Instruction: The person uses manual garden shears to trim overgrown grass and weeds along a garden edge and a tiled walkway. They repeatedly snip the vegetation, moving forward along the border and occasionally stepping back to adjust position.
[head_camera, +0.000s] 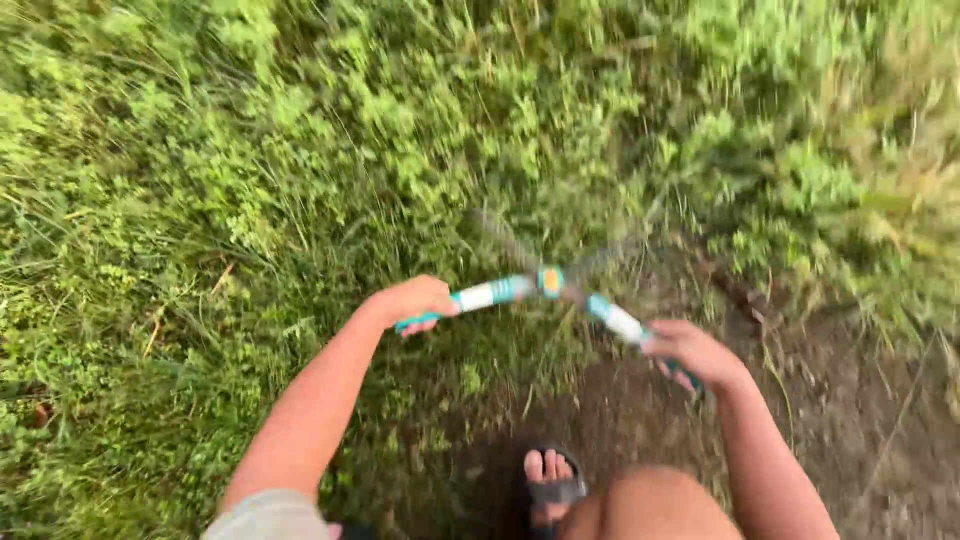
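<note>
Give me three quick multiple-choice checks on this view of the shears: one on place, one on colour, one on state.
1. Where are the shear blades pointing?
A. Into the tall green grass ahead
B. Down at the sandalled foot
C. Up at the sky

2. What colour are the shear handles?
A. Red and black
B. Teal and white
C. Plain yellow

3. How are the shears held?
A. Lying loose on the soil
B. In one hand only
C. One handle in each hand, blades spread apart

Answers:
1. A, the blurred blades reach out over the grass, away from the foot.
2. B, teal grips and white bands show beside the pivot.
3. C, the left hand grips one handle, the right hand the other, and the blades form an open V.
</note>
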